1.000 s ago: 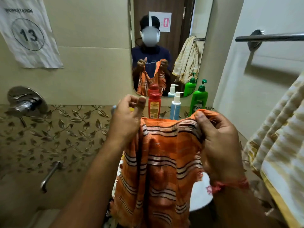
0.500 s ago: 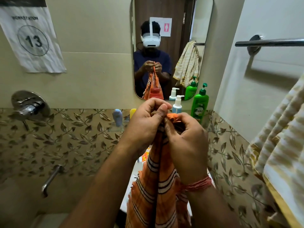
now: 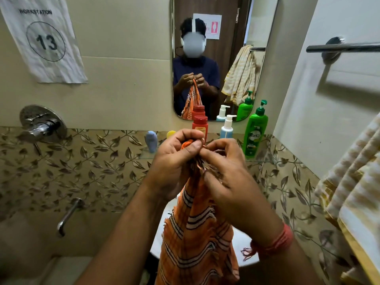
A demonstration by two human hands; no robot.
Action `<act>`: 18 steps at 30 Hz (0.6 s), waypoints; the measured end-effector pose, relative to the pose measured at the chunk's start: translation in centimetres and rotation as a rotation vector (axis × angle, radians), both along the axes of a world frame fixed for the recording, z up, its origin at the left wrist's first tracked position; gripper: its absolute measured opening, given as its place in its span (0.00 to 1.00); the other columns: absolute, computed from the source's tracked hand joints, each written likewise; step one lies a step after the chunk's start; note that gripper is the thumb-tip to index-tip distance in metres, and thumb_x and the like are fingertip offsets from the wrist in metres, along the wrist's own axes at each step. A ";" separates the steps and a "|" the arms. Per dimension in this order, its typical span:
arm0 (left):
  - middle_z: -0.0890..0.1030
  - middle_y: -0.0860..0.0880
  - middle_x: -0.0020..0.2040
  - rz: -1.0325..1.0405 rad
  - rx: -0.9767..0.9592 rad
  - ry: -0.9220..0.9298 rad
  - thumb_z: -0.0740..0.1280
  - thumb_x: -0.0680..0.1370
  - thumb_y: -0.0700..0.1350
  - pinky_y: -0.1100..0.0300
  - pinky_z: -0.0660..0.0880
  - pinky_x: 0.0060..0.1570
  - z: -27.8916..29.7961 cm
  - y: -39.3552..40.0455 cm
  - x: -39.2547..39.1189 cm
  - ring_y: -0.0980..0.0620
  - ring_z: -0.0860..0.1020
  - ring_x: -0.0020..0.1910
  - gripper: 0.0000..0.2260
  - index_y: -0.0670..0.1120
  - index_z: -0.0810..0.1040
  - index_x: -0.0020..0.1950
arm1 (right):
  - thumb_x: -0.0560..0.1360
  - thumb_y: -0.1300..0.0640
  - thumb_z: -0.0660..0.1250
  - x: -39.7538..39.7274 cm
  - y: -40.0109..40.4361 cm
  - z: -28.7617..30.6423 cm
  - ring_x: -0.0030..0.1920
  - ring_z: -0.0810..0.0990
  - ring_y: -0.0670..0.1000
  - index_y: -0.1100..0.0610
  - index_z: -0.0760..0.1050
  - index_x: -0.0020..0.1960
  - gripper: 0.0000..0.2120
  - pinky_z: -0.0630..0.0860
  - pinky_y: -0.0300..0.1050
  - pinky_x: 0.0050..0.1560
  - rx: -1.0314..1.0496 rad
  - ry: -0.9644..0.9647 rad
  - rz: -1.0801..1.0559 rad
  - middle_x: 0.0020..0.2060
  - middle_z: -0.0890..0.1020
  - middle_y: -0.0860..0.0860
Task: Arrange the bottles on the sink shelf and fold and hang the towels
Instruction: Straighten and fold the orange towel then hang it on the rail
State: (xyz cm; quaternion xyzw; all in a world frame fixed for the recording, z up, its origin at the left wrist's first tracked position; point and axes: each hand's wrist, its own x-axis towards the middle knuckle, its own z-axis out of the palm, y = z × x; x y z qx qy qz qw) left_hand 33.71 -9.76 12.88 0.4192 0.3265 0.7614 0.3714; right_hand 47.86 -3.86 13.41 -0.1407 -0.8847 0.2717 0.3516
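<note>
My left hand (image 3: 176,159) and right hand (image 3: 224,171) now pinch both top corners of the orange striped towel (image 3: 197,233) together, where a second ago they held it spread wide: the first fold is made. It hangs doubled over the sink (image 3: 244,241) (fringe frayed), not yet hung.
</note>
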 end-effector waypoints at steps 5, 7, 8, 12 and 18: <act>0.82 0.46 0.46 -0.105 0.118 -0.037 0.58 0.78 0.32 0.60 0.80 0.46 -0.6 0.1 0.0 0.51 0.81 0.45 0.12 0.42 0.81 0.51 | 0.77 0.52 0.65 0.0 3.2 -0.8 0.61 0.80 0.52 0.54 0.75 0.60 0.13 0.76 0.56 0.63 -0.662 0.221 0.324 0.58 0.80 0.51; 0.82 0.48 0.45 -0.114 0.124 0.021 0.58 0.78 0.33 0.61 0.79 0.45 -0.2 0.0 0.1 0.53 0.81 0.45 0.15 0.45 0.83 0.49 | 0.76 0.49 0.66 -0.2 3.7 -1.5 0.53 0.82 0.53 0.52 0.75 0.58 0.13 0.78 0.53 0.54 -0.746 0.138 0.428 0.52 0.83 0.53; 0.82 0.48 0.45 -0.094 0.104 0.056 0.58 0.78 0.34 0.61 0.78 0.45 -0.1 -0.1 0.0 0.54 0.80 0.46 0.15 0.46 0.83 0.48 | 0.75 0.48 0.67 -0.2 3.7 -1.7 0.49 0.82 0.54 0.53 0.76 0.55 0.12 0.78 0.52 0.51 -0.714 0.120 0.425 0.47 0.83 0.53; 0.82 0.50 0.50 0.151 -0.085 0.432 0.65 0.79 0.42 0.59 0.78 0.47 0.2 -0.8 -1.3 0.52 0.81 0.50 0.08 0.49 0.82 0.54 | 0.77 0.46 0.65 0.2 3.5 -1.7 0.38 0.79 0.50 0.51 0.76 0.44 0.10 0.77 0.54 0.42 -0.236 0.170 0.082 0.36 0.79 0.49; 0.84 0.48 0.45 0.275 -0.247 0.748 0.69 0.77 0.45 0.60 0.80 0.43 0.7 -1.9 -2.3 0.53 0.84 0.45 0.07 0.44 0.81 0.53 | 0.78 0.48 0.61 1.2 3.3 -0.8 0.35 0.76 0.45 0.49 0.74 0.43 0.08 0.71 0.38 0.34 -0.059 0.169 -0.077 0.33 0.77 0.43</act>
